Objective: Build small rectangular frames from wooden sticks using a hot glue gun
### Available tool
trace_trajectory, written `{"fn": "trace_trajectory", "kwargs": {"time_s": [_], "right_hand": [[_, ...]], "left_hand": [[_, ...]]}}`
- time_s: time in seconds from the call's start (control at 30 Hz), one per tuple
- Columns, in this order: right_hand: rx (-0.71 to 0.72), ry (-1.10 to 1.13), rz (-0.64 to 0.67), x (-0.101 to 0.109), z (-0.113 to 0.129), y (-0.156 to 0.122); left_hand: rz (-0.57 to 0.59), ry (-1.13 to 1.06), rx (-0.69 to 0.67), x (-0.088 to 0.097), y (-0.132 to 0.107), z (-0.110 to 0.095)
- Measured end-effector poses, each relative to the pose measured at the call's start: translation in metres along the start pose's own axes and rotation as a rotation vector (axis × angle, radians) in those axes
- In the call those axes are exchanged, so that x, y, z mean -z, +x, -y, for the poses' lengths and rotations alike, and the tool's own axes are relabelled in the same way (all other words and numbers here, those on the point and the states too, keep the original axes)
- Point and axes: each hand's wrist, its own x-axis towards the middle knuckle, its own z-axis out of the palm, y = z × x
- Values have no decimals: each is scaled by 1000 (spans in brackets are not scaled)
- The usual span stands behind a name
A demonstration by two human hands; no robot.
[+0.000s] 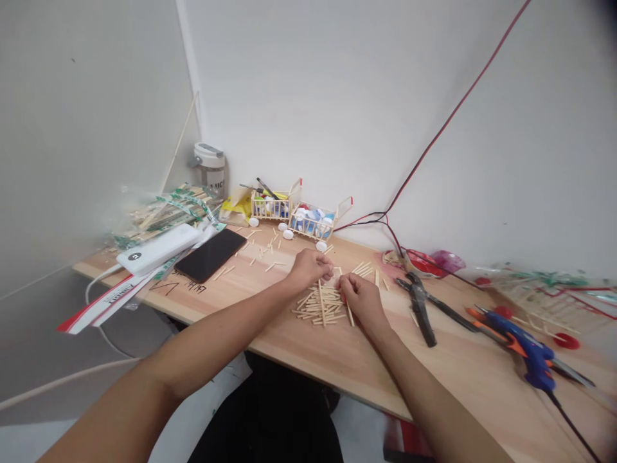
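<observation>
Where the sticks (322,303) lie, desk edge (299,346) near

Person is showing two bare hands, left hand (311,267) and right hand (361,297), both going uncovered from fingertips to wrist. Knuckles and finger outlines are reading clearly, nail detail is coming out too small to tell. Left forearm (202,347) and right forearm (424,379) are running bare as well, slim, uncovered right up to where the picture edge is cutting them off. At bottom middle the person is wearing a black garment (270,418), plain and matte, covering the lap; its cut is reading too dark to make out.
</observation>
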Motion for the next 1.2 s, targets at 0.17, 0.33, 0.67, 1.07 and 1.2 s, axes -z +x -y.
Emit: {"fn": "trace_trajectory", "kwargs": {"time_s": [0.17,0.33,0.67,1.07,1.2], "right_hand": [[-5,11,-20,1,2,0],[-15,21,-46,2,4,0],[-44,28,-123,6,-2,1],[-31,15,-122,7,1,0],[-26,16,-113,7,2,-1]], "left_hand": [[12,-80,23,2,2,-4],[-19,-214,83,4,2,-10],[65,-120,189,15,7,-12],[53,97,186,18,8,-11],[50,111,161,18,6,-13]]}}
